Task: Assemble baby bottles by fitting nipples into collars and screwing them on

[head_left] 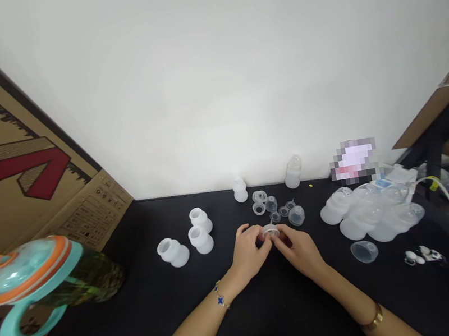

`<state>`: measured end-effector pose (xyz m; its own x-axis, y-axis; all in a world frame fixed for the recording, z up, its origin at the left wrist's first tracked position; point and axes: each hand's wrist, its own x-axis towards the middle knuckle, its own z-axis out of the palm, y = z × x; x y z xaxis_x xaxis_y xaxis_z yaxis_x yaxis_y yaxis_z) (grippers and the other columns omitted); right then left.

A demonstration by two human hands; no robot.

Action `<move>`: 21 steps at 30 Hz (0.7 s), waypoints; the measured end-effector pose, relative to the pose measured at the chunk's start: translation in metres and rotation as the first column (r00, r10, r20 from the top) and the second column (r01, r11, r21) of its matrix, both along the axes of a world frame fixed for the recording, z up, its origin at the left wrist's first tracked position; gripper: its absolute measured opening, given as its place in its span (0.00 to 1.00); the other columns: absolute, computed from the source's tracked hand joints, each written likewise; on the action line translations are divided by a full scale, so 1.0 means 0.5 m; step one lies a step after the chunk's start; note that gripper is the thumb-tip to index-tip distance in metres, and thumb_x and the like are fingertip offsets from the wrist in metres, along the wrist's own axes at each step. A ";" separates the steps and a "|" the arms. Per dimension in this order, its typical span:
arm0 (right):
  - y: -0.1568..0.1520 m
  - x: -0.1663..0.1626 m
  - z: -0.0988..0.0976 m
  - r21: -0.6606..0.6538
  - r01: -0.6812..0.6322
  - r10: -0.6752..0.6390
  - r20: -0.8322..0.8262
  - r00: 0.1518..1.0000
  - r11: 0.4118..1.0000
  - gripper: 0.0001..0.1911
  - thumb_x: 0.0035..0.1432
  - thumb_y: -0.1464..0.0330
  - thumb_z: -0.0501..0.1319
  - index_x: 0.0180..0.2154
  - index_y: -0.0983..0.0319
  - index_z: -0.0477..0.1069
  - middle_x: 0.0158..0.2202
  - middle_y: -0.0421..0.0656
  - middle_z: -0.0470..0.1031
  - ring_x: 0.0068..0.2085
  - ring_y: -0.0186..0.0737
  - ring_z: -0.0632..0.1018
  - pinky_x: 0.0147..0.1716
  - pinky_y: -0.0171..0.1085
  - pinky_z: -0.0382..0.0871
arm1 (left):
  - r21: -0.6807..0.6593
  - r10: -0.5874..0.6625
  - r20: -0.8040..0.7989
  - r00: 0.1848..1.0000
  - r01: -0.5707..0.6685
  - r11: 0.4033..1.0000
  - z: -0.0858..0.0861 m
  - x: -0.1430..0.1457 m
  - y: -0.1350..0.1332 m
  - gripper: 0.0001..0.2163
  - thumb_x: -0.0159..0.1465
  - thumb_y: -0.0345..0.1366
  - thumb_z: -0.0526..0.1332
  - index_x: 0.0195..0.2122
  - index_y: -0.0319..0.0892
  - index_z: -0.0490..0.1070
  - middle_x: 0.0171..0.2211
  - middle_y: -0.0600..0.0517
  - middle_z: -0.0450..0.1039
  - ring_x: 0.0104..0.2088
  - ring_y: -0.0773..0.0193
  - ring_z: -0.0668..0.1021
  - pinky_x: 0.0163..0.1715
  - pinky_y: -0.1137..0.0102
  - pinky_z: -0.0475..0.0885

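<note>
Sitting between left hand (249,250) and right hand (302,247) is a ring (271,230).

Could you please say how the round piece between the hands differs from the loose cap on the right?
The round piece is held by the left hand and right hand; the loose cap lies on the table. The round piece looks whitish and smaller, the loose cap see-through and larger. Both look round.
</note>
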<state>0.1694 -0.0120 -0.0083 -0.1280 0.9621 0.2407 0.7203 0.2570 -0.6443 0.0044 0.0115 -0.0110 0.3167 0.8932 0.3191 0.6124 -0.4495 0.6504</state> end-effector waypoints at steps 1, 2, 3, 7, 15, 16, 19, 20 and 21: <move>0.000 0.000 0.000 0.002 -0.001 0.001 0.001 1.000 1.000 0.14 0.65 0.59 0.53 0.41 0.59 0.73 0.24 0.38 0.74 0.24 0.36 0.75 0.23 0.32 0.62 | -0.002 0.000 -0.002 1.000 0.000 1.000 0.000 0.000 0.000 0.08 0.64 0.33 0.55 0.27 0.44 0.63 0.25 0.58 0.69 0.29 0.65 0.73 0.55 0.58 0.63; -0.001 0.000 -0.001 0.003 -0.003 0.003 -0.001 1.000 1.000 0.14 0.65 0.59 0.53 0.42 0.59 0.73 0.24 0.38 0.74 0.24 0.36 0.75 0.23 0.32 0.62 | -0.004 -0.002 -0.004 1.000 0.001 1.000 -0.001 0.000 0.001 0.08 0.64 0.33 0.55 0.26 0.44 0.63 0.25 0.58 0.69 0.29 0.65 0.73 0.55 0.58 0.63; -0.001 0.000 -0.001 0.002 -0.006 0.006 -0.004 1.000 1.000 0.14 0.65 0.59 0.53 0.42 0.59 0.73 0.24 0.38 0.74 0.24 0.36 0.75 0.24 0.32 0.62 | -0.005 -0.003 -0.006 1.000 0.003 1.000 -0.002 0.001 0.001 0.08 0.63 0.33 0.56 0.26 0.44 0.63 0.25 0.58 0.68 0.29 0.65 0.73 0.55 0.58 0.63; -0.002 0.001 -0.002 -0.013 -0.014 0.013 -0.011 1.000 1.000 0.14 0.65 0.59 0.54 0.41 0.59 0.73 0.24 0.38 0.74 0.24 0.36 0.74 0.24 0.32 0.62 | -0.001 0.003 -0.003 1.000 -0.003 1.000 -0.002 0.001 0.001 0.08 0.63 0.32 0.56 0.26 0.44 0.62 0.24 0.59 0.67 0.28 0.66 0.72 0.55 0.59 0.63; -0.002 0.000 -0.001 -0.014 -0.017 0.018 0.002 1.000 1.000 0.14 0.66 0.59 0.53 0.41 0.60 0.73 0.23 0.38 0.73 0.24 0.36 0.74 0.24 0.32 0.61 | 0.002 0.001 -0.008 1.000 -0.001 1.000 -0.003 0.000 0.001 0.08 0.63 0.32 0.56 0.26 0.44 0.62 0.24 0.60 0.66 0.28 0.66 0.72 0.54 0.60 0.63; -0.001 0.000 -0.001 -0.013 -0.016 0.016 0.007 1.000 1.000 0.14 0.66 0.59 0.53 0.41 0.60 0.73 0.23 0.38 0.73 0.23 0.36 0.74 0.24 0.32 0.61 | 0.002 0.000 -0.006 1.000 0.000 1.000 -0.003 0.000 0.001 0.08 0.63 0.32 0.56 0.26 0.44 0.61 0.24 0.60 0.66 0.27 0.67 0.72 0.55 0.60 0.63; 0.000 -0.001 0.000 -0.008 -0.011 0.011 0.010 1.000 1.000 0.14 0.66 0.59 0.53 0.41 0.60 0.73 0.23 0.38 0.73 0.23 0.36 0.73 0.23 0.32 0.60 | 0.001 0.001 -0.006 1.000 -0.001 1.000 -0.003 0.000 0.001 0.08 0.63 0.32 0.56 0.26 0.44 0.61 0.23 0.60 0.65 0.27 0.67 0.71 0.55 0.60 0.62; 0.000 -0.001 0.000 -0.007 -0.010 0.010 0.008 1.000 1.000 0.14 0.66 0.59 0.53 0.40 0.60 0.73 0.23 0.37 0.72 0.23 0.36 0.73 0.24 0.32 0.60 | -0.001 0.000 -0.007 1.000 0.000 1.000 -0.003 0.000 0.001 0.09 0.63 0.32 0.56 0.25 0.44 0.61 0.23 0.60 0.65 0.27 0.67 0.71 0.55 0.60 0.62; 0.000 -0.001 0.000 -0.006 -0.010 0.010 0.007 1.000 1.000 0.14 0.66 0.59 0.53 0.40 0.60 0.73 0.23 0.37 0.72 0.23 0.35 0.73 0.24 0.32 0.60 | -0.003 0.001 -0.007 1.000 -0.001 1.000 -0.003 -0.001 0.001 0.09 0.63 0.32 0.56 0.25 0.44 0.61 0.23 0.60 0.65 0.27 0.67 0.71 0.55 0.60 0.62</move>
<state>0.1687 -0.0121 -0.0081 -0.1392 0.9622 0.2339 0.7225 0.2602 -0.6405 0.0041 0.0119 -0.0126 0.3184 0.8944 0.3142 0.6172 -0.4472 0.6474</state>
